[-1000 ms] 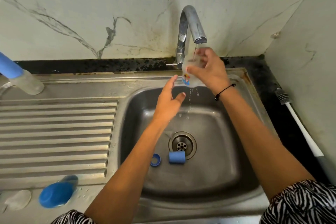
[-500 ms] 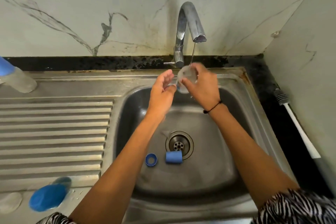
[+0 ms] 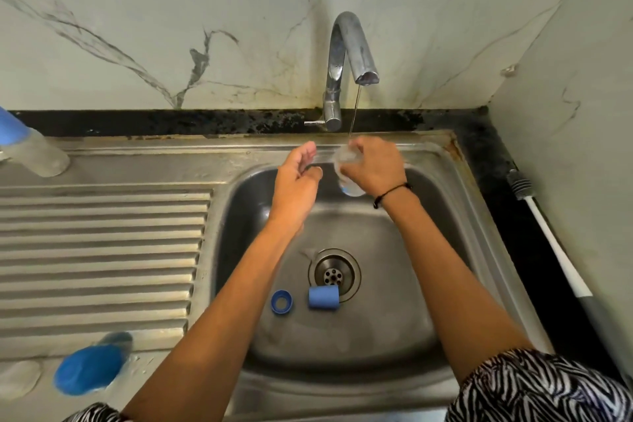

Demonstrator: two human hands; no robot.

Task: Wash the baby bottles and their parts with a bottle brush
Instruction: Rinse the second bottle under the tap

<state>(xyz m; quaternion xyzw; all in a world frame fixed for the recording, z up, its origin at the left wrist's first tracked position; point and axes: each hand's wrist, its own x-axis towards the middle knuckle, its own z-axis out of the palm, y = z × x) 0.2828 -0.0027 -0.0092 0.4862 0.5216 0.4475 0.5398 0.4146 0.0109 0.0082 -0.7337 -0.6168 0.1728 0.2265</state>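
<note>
My right hand grips a clear baby bottle over the back of the sink basin, its mouth turned up under a thin stream from the tap. Just left of the bottle, my left hand hovers with loosely curled fingers and holds nothing. A blue ring and a blue cap lie on the basin floor beside the drain. The bottle brush with its white handle lies on the dark counter at the right.
A second bottle with a blue top lies on the sink's back left. A blue lid and a clear part sit at the near left below the ribbed drainboard. Marble walls close the back and right.
My right hand lowered the bottle from close under the spout and turned it mouth-up. My left hand rose to the bottle, then drew slightly away to its left.
</note>
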